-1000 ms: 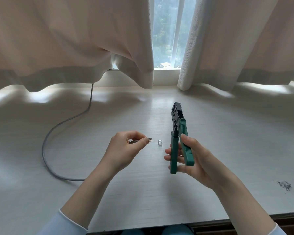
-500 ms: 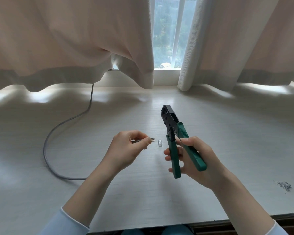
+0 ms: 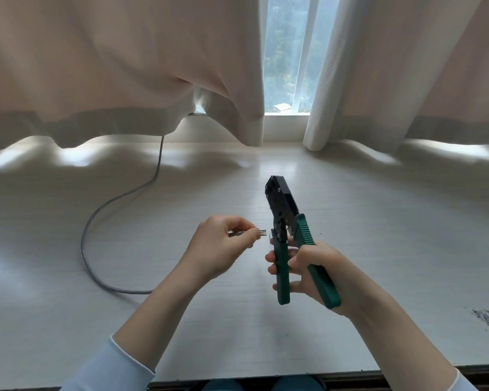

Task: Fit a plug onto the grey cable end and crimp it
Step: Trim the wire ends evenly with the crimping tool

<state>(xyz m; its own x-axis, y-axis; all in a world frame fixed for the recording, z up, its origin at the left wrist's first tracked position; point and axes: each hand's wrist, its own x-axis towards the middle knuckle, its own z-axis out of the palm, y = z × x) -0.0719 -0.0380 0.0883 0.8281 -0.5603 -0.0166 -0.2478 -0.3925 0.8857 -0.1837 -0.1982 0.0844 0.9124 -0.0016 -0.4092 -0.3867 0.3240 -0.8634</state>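
My left hand (image 3: pixel 218 249) pinches the end of the grey cable (image 3: pixel 102 210), with its short bare wires (image 3: pixel 262 232) sticking out to the right of thumb and forefinger. My right hand (image 3: pixel 319 273) grips the green handles of the crimping tool (image 3: pixel 284 218), held upright with its black head pointing away and the handles spread apart. The tool's jaw stands just right of the wire tips. The small clear plug (image 3: pixel 270 237) lies on the table behind the tool, mostly hidden by it.
The cable loops across the white table (image 3: pixel 378 235) to the left and runs up under the beige curtains (image 3: pixel 124 66) at the back. A small pile of grey scraps (image 3: pixel 484 316) lies at the right. The table's front edge is near my body.
My right hand has tilted the crimping tool and brought it left, toward the wire tips, with the handles spread wider. The tool now covers most of the plug. My left hand has stayed put.
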